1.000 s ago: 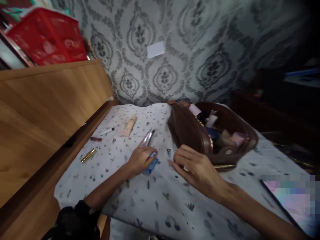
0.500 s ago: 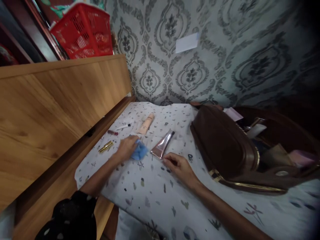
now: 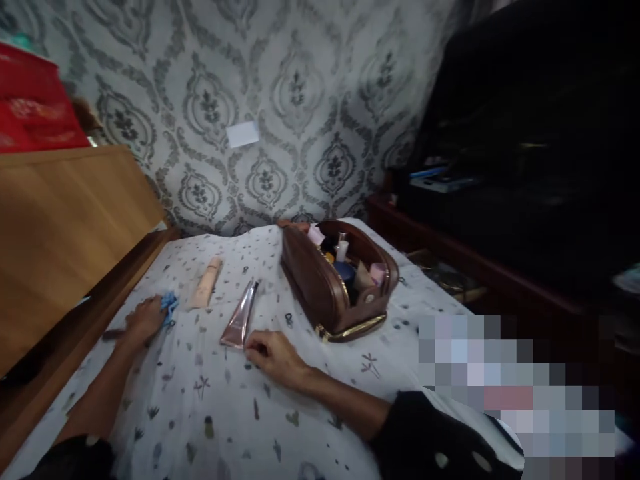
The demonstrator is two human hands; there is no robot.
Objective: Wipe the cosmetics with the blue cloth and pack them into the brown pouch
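Note:
My left hand (image 3: 143, 321) is closed on a crumpled blue cloth (image 3: 170, 307), low over the left side of the patterned sheet. Part of a dark, slim item (image 3: 114, 334) shows beside that wrist, blurred. My right hand (image 3: 275, 358) has its fingers curled, with the fingertips at the lower right corner of a shiny pinkish squeeze tube (image 3: 241, 319). This tube lies flat, its dark cap pointing away from me. Between the cloth and the shiny tube, farther back, rests a peach squeeze tube (image 3: 205, 283).
An unzipped brown cosmetic bag (image 3: 315, 287) stands at the back right, holding several small items. A wooden panel (image 3: 75, 227) borders the left side, with a red basket (image 3: 37, 100) above it. Patterned wallpaper (image 3: 295, 93) rises behind. Dark furniture lines the right.
The view has swung right, bringing the whole bag into sight. My left hand has moved left with the blue cloth, away from the shiny tube. My right hand stays at the tube's corner.

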